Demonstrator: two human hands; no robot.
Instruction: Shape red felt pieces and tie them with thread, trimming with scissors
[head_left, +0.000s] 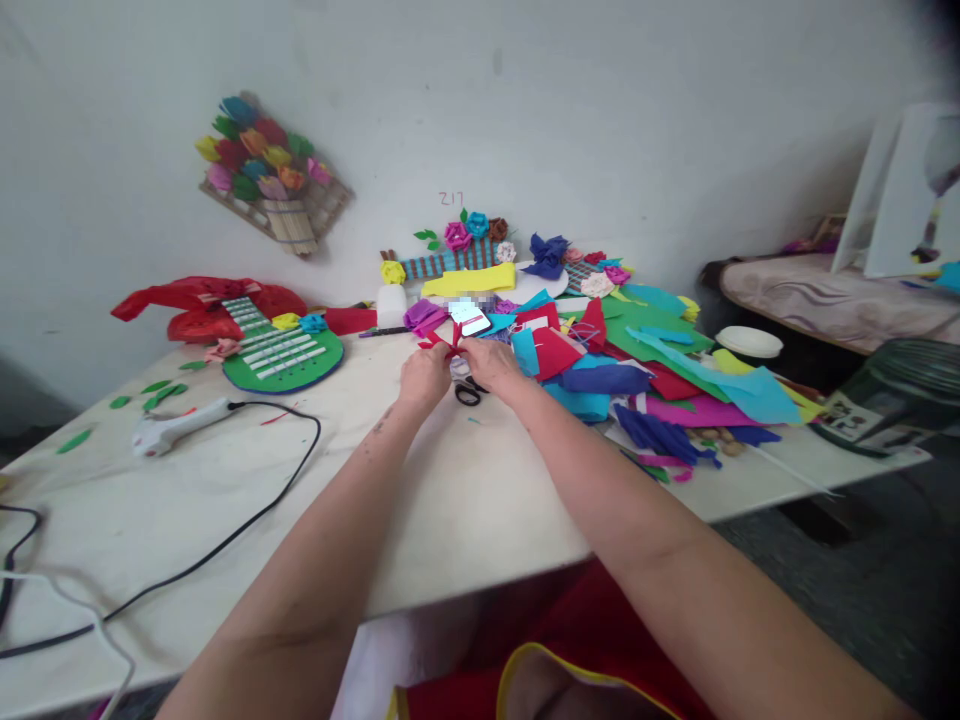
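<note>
Both my hands meet over the middle of the table, fingers closed on one small piece of red craft paper (455, 347) with pointed ends sticking out. My left hand (426, 374) pinches it from the left, and my right hand (491, 362) from the right. The fingertips partly hide the paper, so its full shape cannot be made out. Just below the hands lie scissors (468, 394), their black handles showing. A lit phone (471, 318) rests right behind the fingers.
Coloured paper scraps (607, 375) pile up on the right, near a large glass jar (892, 395) and a white bowl (748, 342). To the left are a glue gun (184, 425) with its black cord (300, 475) and a green guitar-shaped craft (285, 350). A wall stands behind.
</note>
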